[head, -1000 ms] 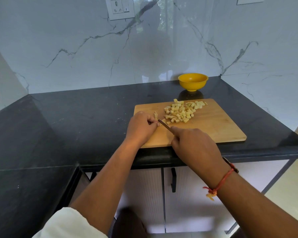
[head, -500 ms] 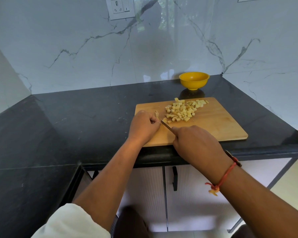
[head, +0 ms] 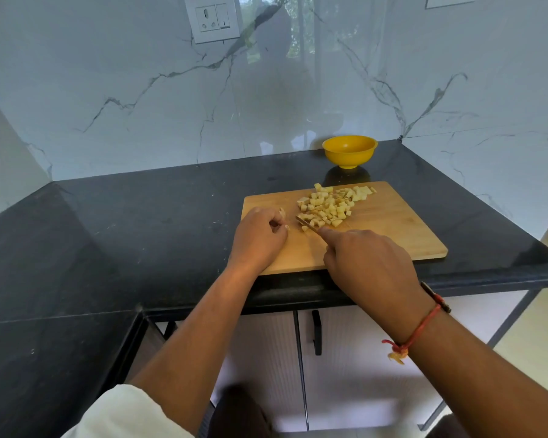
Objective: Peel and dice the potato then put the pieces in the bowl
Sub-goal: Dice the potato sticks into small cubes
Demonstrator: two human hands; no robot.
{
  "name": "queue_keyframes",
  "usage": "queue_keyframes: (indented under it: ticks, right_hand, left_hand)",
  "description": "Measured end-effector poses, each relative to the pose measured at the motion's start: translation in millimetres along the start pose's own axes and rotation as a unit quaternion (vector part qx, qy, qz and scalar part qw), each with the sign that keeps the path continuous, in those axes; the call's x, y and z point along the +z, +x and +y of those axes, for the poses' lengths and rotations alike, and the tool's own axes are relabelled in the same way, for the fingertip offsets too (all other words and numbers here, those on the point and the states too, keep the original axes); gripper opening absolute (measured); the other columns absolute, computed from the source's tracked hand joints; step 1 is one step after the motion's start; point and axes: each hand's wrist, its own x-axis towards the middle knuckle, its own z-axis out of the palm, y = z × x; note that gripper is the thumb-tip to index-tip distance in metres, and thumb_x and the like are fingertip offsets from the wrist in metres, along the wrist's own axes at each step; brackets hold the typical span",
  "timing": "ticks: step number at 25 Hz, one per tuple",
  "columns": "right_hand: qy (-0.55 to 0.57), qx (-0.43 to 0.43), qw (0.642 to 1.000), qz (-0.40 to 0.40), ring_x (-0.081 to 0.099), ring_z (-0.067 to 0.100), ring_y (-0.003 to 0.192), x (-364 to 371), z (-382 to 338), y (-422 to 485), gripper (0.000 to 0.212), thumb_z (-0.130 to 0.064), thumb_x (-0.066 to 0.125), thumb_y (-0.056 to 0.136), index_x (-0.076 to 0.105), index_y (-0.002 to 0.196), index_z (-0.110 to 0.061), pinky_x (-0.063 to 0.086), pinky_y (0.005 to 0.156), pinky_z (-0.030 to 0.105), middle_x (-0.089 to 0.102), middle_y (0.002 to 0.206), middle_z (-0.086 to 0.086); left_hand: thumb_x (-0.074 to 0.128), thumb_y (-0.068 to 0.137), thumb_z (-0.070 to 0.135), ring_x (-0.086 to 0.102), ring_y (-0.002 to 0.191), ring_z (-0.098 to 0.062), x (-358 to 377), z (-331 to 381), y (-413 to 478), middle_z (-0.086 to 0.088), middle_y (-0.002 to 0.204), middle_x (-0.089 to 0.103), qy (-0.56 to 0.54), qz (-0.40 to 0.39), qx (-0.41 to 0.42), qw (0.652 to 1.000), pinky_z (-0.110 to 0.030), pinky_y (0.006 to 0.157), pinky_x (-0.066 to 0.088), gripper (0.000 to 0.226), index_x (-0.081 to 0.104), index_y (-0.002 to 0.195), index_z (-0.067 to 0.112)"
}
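Yellow dice heap (head: 328, 205) on board (head: 393, 229). Right hand (head: 367, 263) grips knife (head: 306, 223), blade now shifted from left hand (head: 260, 237) toward heap; left hand pinches last scrap (head: 282, 212). Transfer to bowl (head: 349, 151) probably soon.

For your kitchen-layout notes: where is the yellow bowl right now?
In the head view, the yellow bowl stands on the black counter, back right by the marble wall, just beyond the chopping board.

This is looking like a home kitchen: a black stone countertop (head: 124, 235) is running beneath marble-patterned wall panels (head: 140, 90) carrying a wall socket (head: 212, 19), cabinet doors (head: 361, 374) are hanging below, a cutting board (head: 393, 229) is lying on top.
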Motion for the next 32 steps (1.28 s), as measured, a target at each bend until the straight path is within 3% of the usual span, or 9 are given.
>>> queue_keyframes:
  ticks: [8, 11, 14, 18, 20, 25, 29, 32]
  right_hand:
    - [0.010, 0.023, 0.999, 0.020, 0.057, 0.016, 0.085, 4, 3, 9, 0.045, -0.033, 0.036, 0.106, 0.039, 0.150, -0.040, 0.046, 0.064, 0.031, 0.065, 0.110, -0.001]
    - [0.018, 0.021, 0.999, 0.027, 0.057, 0.015, 0.082, 5, 2, 8, 0.044, -0.033, 0.036, 0.106, 0.042, 0.149, -0.039, 0.050, 0.065, 0.031, 0.065, 0.106, -0.001]
    - [0.032, 0.013, 0.999, 0.041, 0.059, 0.015, 0.082, 6, -1, 5, 0.041, -0.033, 0.036, 0.105, 0.046, 0.144, -0.038, 0.053, 0.067, 0.032, 0.063, 0.100, -0.002]
    - [0.056, -0.009, 0.998, 0.036, 0.060, 0.014, 0.081, 7, -2, 0, 0.040, -0.034, 0.037, 0.104, 0.048, 0.143, -0.040, 0.055, 0.069, 0.033, 0.063, 0.096, -0.005]
    - [0.055, -0.022, 0.998, 0.013, 0.060, 0.014, 0.079, 9, -2, -1, 0.037, -0.034, 0.038, 0.103, 0.053, 0.137, -0.039, 0.056, 0.069, 0.034, 0.060, 0.090, -0.006]
    - [0.041, 0.006, 0.999, -0.007, 0.059, 0.014, 0.081, 8, 6, 7, 0.036, -0.034, 0.038, 0.104, 0.053, 0.135, -0.041, 0.054, 0.070, 0.032, 0.056, 0.089, -0.007]
    - [0.051, -0.001, 0.999, 0.010, 0.061, 0.013, 0.078, 11, 3, 5, 0.037, -0.033, 0.039, 0.103, 0.053, 0.137, -0.038, 0.057, 0.070, 0.034, 0.061, 0.089, -0.005]
    - [0.079, 0.001, 0.997, 0.024, 0.058, 0.012, 0.069, 17, 1, 7, 0.039, -0.032, 0.039, 0.101, 0.053, 0.138, -0.036, 0.057, 0.065, 0.034, 0.059, 0.079, -0.006]
  left_hand:
    - [0.070, 0.092, 0.025, 0.060, 0.083, 0.002, -3, 6, -5, 0.015, 0.092, 0.067, -0.052, 0.010, 0.010, 0.999, -0.016, 0.081, 0.049, 0.008, 0.071, 0.099, 0.027]
    - [0.067, 0.094, 0.022, 0.060, 0.092, 0.006, -4, 9, -6, 0.017, 0.102, 0.069, -0.062, -0.014, 0.026, 0.998, -0.008, 0.084, 0.044, 0.021, 0.066, 0.115, 0.025]
    - [0.060, 0.098, 0.016, 0.061, 0.110, 0.004, -5, 13, -5, 0.013, 0.115, 0.071, -0.071, -0.058, 0.041, 0.995, -0.014, 0.097, 0.044, 0.031, 0.058, 0.128, 0.022]
    - [0.049, 0.102, 0.011, 0.058, 0.103, -0.001, -4, 4, -4, 0.012, 0.112, 0.067, -0.097, 0.044, -0.031, 0.994, -0.008, 0.080, 0.039, 0.024, 0.054, 0.120, 0.026]
    - [0.050, 0.101, 0.009, 0.058, 0.107, -0.008, -1, -1, 0, 0.006, 0.117, 0.063, -0.075, 0.068, -0.063, 0.993, -0.014, 0.084, 0.043, 0.028, 0.054, 0.125, 0.023]
    - [0.063, 0.095, 0.033, 0.055, 0.118, -0.019, 9, -13, 16, 0.004, 0.127, 0.062, 0.027, -0.008, -0.035, 0.999, -0.039, 0.101, 0.048, 0.036, 0.059, 0.131, 0.032]
    - [0.061, 0.089, 0.057, 0.054, 0.115, -0.020, 12, -8, 24, 0.004, 0.120, 0.062, 0.074, -0.021, -0.053, 0.996, -0.034, 0.095, 0.044, 0.042, 0.064, 0.120, 0.029]
    - [0.067, 0.090, 0.044, 0.059, 0.105, -0.017, 9, -2, 32, 0.004, 0.109, 0.065, 0.048, -0.015, -0.059, 0.997, -0.032, 0.087, 0.049, 0.033, 0.065, 0.116, 0.023]
